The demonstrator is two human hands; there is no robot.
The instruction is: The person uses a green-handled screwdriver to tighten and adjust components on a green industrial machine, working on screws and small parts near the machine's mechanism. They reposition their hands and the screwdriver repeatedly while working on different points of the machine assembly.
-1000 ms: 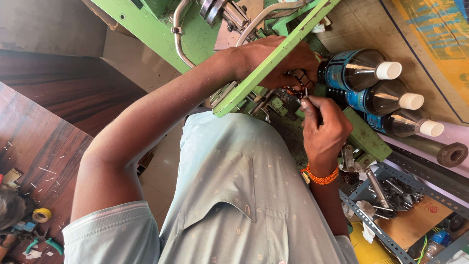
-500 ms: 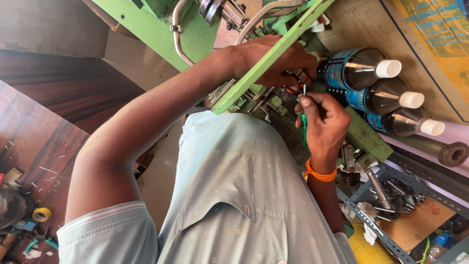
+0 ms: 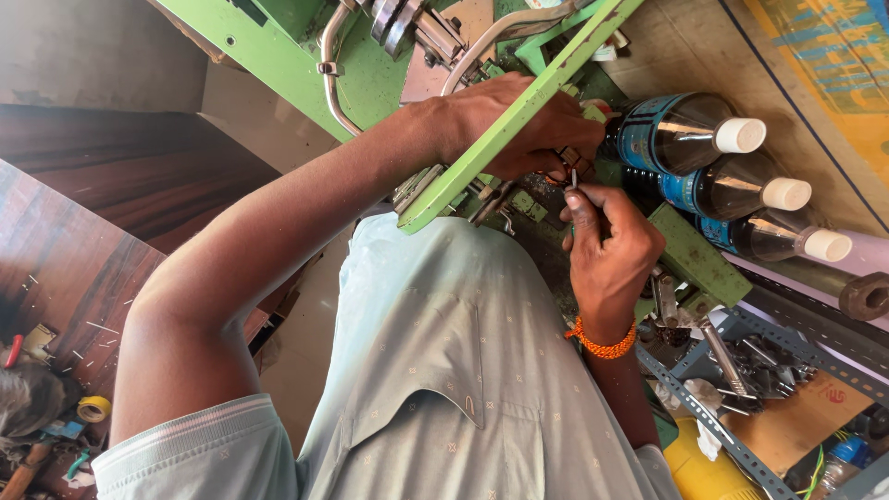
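head view: right hand (image 3: 607, 255) pinches a thin metal pin (image 3: 574, 178); left hand (image 3: 523, 130) clenches on the green painted metal machine (image 3: 278, 56) parts.

The green bar (image 3: 505, 116) crosses one of the hands (image 3: 519, 125) and hides its fingers, so what they grip on the green machine (image 3: 306, 56) cannot be told. The other hand (image 3: 607, 250) pinches a thin metal piece (image 3: 574, 178) — too small to identify — and the picture's edge cuts off the machine.
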